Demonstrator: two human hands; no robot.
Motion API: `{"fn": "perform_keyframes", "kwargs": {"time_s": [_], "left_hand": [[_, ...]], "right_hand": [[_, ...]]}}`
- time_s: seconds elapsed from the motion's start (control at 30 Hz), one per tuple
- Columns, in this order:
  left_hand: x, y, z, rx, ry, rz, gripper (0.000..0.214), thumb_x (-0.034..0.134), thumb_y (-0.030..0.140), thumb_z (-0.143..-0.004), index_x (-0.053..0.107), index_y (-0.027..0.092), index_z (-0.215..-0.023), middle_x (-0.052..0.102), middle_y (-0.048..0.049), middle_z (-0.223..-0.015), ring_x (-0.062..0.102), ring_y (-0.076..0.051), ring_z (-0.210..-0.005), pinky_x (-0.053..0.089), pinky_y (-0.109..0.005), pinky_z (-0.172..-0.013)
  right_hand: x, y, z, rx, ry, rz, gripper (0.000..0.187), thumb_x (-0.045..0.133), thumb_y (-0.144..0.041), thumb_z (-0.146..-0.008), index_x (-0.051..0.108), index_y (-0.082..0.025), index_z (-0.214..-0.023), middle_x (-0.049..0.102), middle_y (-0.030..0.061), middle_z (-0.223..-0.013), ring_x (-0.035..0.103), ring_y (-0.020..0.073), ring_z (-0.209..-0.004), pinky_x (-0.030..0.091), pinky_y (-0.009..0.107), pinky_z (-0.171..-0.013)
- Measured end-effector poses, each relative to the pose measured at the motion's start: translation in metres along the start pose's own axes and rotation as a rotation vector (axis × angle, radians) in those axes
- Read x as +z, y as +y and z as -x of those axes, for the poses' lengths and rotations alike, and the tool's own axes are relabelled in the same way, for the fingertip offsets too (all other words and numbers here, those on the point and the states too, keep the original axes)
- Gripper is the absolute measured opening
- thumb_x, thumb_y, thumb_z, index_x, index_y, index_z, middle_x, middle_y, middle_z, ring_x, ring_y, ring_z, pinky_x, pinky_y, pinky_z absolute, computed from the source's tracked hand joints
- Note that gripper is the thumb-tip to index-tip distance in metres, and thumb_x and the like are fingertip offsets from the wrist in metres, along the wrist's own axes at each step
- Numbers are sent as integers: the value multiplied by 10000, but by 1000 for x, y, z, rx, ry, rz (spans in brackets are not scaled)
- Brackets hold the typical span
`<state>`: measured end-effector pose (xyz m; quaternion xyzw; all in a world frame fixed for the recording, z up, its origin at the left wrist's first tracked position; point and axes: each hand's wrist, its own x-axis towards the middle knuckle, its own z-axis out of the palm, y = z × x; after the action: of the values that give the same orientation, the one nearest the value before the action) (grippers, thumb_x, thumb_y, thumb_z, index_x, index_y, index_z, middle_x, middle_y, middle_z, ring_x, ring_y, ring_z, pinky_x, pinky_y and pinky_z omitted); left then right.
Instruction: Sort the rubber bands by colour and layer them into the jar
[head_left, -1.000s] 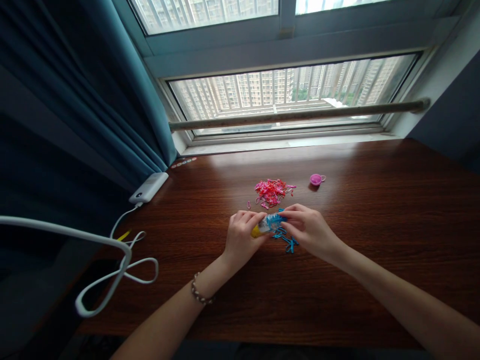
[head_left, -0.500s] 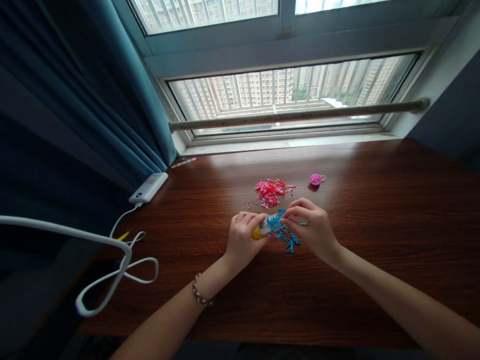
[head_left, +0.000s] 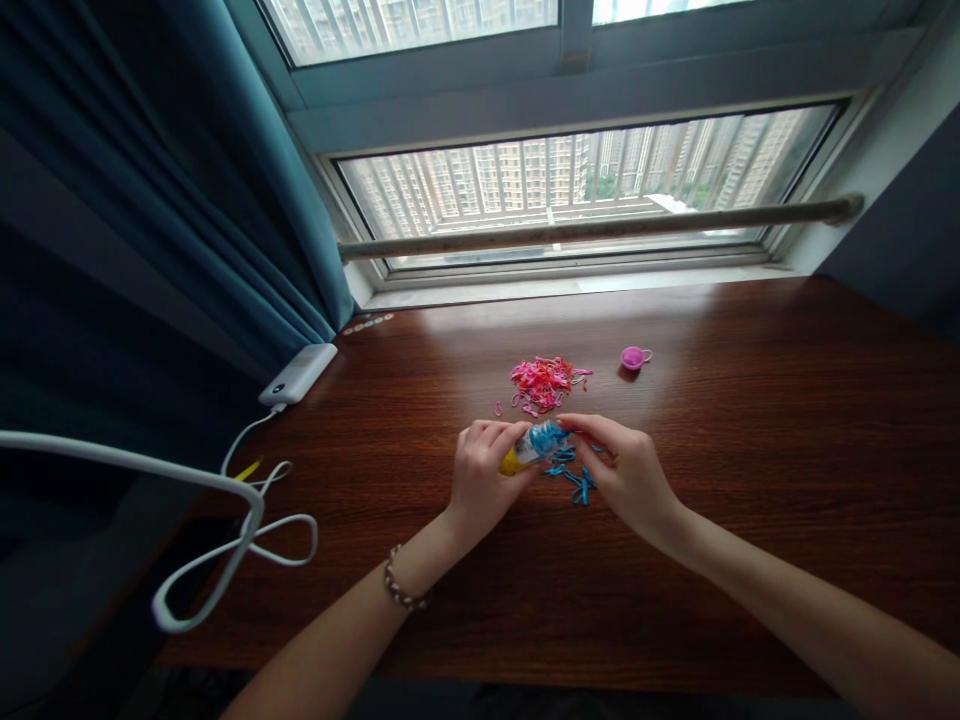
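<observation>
Bottle, wrapped by left hand, likely needs steadying next; right hand, fingers barely parted (hold unclear), works its mouth.

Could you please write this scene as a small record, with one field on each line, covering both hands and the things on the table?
left hand: grips a small clear container with a yellow lower part
right hand: fingertips at the container's open end; whether they pinch anything is unclear
in container: blue pieces
near hands: loose blue clips on the table
beyond hands: pile of pink and red clips
far right of pile: pink cup-shaped piece
</observation>
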<state>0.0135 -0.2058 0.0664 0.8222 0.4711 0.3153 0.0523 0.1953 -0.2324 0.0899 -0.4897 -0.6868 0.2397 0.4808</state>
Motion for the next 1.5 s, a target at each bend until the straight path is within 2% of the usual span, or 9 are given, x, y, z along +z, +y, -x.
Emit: {"fn": "perform_keyframes", "kwargs": {"time_s": [0.17, 0.37, 0.5, 0.67, 0.8, 0.9, 1.07, 1.23, 1.5], "left_hand": [[-1, 0, 0, -3, 11, -16, 347, 604, 429, -721, 593, 212, -991, 621, -43, -923, 492, -213, -876, 357, -339, -785], [1, 1, 1, 25, 7, -8, 347, 622, 403, -711, 590, 204, -993, 624, -48, -918, 493, -217, -878, 364, -346, -780], [0, 4, 1, -37, 1, 87, 338, 633, 385, -705, 583, 198, -982, 613, -50, -899, 505, -218, -884, 381, -348, -784], [-4, 11, 1, -171, 14, 405, 354, 641, 357, -706, 554, 176, -997, 594, -70, -975, 528, -218, -933, 400, -347, -842], [-5, 28, 0, -227, -63, 834, 365, 572, 318, -778, 490, 177, -1105, 575, -85, -1101, 528, -217, -1024, 403, -331, -893], [-3, 38, -4, -199, -129, 977, 377, 508, 335, -820, 448, 182, -1160, 551, -95, -1149, 509, -220, -1072, 409, -332, -905], [5, 24, -14, -74, -150, 515, 711, 693, 386, -641, 364, 224, -1251, 438, -107, -1246, 416, -266, -1156, 350, -406, -968], [18, -3, -13, -189, -421, 106, 883, 779, 414, -469, 393, 132, -1211, 462, -125, -1067, 558, -271, -876, 461, -406, -771], [39, 5, -34, -50, -563, 261, 724, 788, 439, -407, 527, 152, -1017, 461, -58, -950, 527, -186, -758, 471, -303, -646]], "right_hand": [[3, 0, 7, 21, 20, -15, 327, 424, -125, -839, 477, -190, -1155, 613, 74, -1067, 604, 182, -948, 476, 328, -866], [3, -6, 6, -81, -181, -41, 470, 385, -78, -832, 306, -208, -1276, 496, 103, -1239, 538, 185, -1075, 447, 350, -911], [-6, -6, 3, -64, -126, -131, 444, 389, -84, -835, 332, -233, -1250, 507, 85, -1222, 573, 173, -1025, 474, 329, -876], [-11, -1, 7, -34, 3, -251, 402, 447, -112, -822, 382, -232, -1199, 515, 78, -1205, 539, 173, -1071, 431, 341, -942], [-2, 1, 16, 42, -125, -268, 618, 647, -172, -696, 354, -238, -1236, 514, 78, -1205, 502, 204, -1107, 422, 345, -943], [1, 4, 18, 94, -165, -249, 671, 685, -196, -661, 353, -234, -1243, 581, 61, -1100, 564, 201, -1000, 459, 330, -874], [-23, 30, 11, 133, 9, -196, 440, 633, -262, -715, 474, -178, -1117, 616, 66, -1006, 595, 197, -883, 481, 306, -775], [-59, 65, 8, 141, 83, 7, 456, 657, -285, -675, 519, -168, -1094, 626, 68, -978, 593, 215, -857, 478, 315, -750], [-63, 79, 20, 144, 40, 98, 431, 631, -259, -684, 521, -167, -1091, 629, 63, -981, 599, 218, -857, 475, 320, -761]]}}
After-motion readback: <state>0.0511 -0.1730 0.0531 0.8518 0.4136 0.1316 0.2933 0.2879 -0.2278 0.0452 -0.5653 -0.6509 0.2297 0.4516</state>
